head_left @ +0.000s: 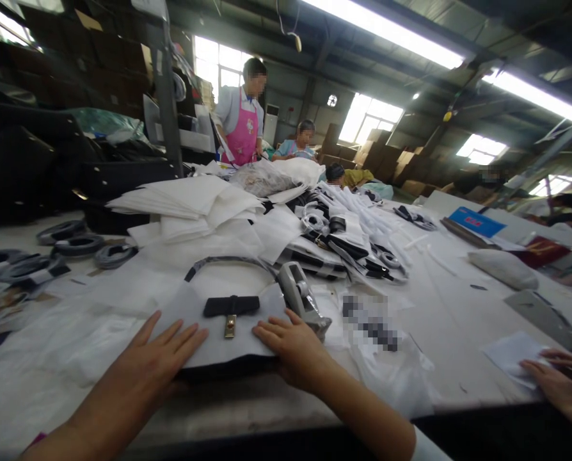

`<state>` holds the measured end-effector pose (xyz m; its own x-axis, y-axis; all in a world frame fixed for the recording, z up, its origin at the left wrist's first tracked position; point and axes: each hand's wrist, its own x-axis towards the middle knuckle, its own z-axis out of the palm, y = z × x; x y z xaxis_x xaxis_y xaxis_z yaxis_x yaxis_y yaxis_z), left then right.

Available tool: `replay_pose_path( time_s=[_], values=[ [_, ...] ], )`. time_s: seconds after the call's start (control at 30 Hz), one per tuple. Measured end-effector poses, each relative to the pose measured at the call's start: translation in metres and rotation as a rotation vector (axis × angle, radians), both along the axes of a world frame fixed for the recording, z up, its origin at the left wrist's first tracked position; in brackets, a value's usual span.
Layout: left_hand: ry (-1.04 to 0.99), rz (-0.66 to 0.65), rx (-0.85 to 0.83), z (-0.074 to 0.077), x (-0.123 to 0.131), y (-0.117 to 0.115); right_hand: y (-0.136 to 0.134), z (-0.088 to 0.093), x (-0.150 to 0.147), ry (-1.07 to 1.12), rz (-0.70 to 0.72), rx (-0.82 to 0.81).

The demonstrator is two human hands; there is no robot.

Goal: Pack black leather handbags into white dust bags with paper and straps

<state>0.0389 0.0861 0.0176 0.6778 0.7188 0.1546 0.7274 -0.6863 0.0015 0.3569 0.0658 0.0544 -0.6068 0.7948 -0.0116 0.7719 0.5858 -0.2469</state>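
A handbag (190, 349) lies at the table's front edge, its front covered by a pale sheet, with a dark flap tab (231, 306) and a gold metal clasp (230, 327) showing through the middle. Its dark handle (228, 259) arches away from me. My left hand (158, 355) rests flat on the left side of the bag, fingers spread. On the right side lies my right hand (290, 346), also with outstretched fingers. A grey tape dispenser (301, 294) stands just beyond my right hand, beside the bag.
Stacked white sheets (185, 202) and a heap of wrapped straps (348, 237) fill the far middle. Coiled straps (77, 246) lie at left, near black bags (36, 153). Another person's hands (557, 378) hold white paper (514, 355) at right. People stand beyond the table.
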Motion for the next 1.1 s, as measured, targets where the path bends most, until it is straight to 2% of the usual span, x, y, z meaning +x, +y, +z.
replay_pose_path(
  time_s=[0.1,0.17,0.33,0.5,0.63,0.73,0.8,0.93,1.1],
  values=[
    [0.030,-0.041,-0.004,0.011,0.021,-0.003,-0.006,0.027,-0.017,-0.034,0.024,0.093],
    [0.017,-0.083,0.007,0.009,0.031,-0.002,-0.006,0.027,-0.027,-0.022,0.068,0.140],
    [-0.076,-0.102,0.097,-0.004,0.033,0.006,0.005,-0.003,-0.035,-0.036,0.017,0.208],
    [-0.155,-0.130,0.186,-0.015,0.027,0.009,0.011,-0.022,-0.035,-0.048,0.004,0.287],
    [-0.149,-0.107,0.222,-0.037,0.027,0.010,0.017,-0.050,-0.039,-0.043,0.000,0.358],
    [-0.165,-0.080,0.274,-0.054,0.028,0.010,0.021,-0.075,-0.041,-0.039,-0.027,0.340],
    [-0.158,-0.078,0.284,-0.061,0.028,0.010,0.022,-0.083,-0.040,-0.030,-0.027,0.334],
    [-0.128,-0.122,0.273,-0.062,0.024,0.012,0.021,-0.075,-0.030,-0.037,0.059,0.371],
    [-0.136,-0.166,0.289,-0.045,0.016,0.014,0.020,-0.050,-0.017,-0.074,0.053,0.369]
  ],
)
